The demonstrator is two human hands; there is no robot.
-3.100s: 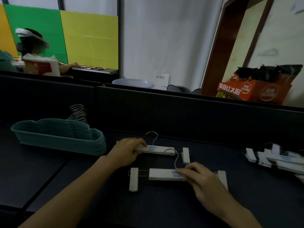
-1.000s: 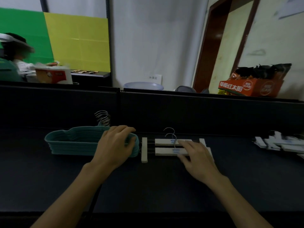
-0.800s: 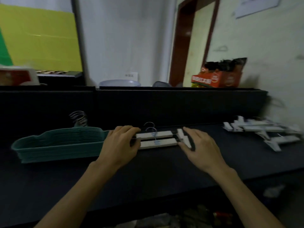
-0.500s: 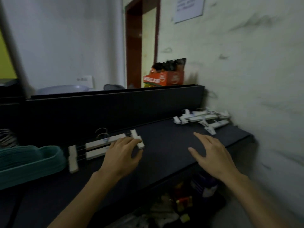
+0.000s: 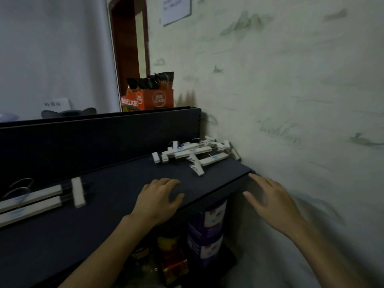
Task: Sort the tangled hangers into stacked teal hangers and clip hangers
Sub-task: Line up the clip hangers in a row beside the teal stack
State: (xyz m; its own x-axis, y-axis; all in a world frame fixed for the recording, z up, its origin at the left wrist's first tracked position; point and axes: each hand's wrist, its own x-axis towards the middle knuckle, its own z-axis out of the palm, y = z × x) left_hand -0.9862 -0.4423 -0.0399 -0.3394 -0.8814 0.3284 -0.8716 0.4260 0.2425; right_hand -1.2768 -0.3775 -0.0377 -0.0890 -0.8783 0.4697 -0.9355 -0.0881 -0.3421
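A tangled heap of white clip hangers [image 5: 193, 153] lies at the table's far right corner against the wall. Two aligned white clip hangers [image 5: 41, 199] lie side by side at the left edge of the view. My left hand [image 5: 160, 199] is over the dark tabletop between the two groups, fingers loosely bent, holding nothing. My right hand [image 5: 272, 202] hovers past the table's right end with fingers spread, empty. The teal hanger stack is out of view.
The dark table [image 5: 116, 196] ends at the right near a pale wall [image 5: 291, 100]. A black partition [image 5: 99, 134] runs along its back. An orange box [image 5: 149, 99] sits behind it. Cans and boxes [image 5: 205, 231] stand under the table.
The view has swung right, so the teal stack has left the frame. Both hands let go of the two aligned clip hangers and moved right toward the tangled heap.
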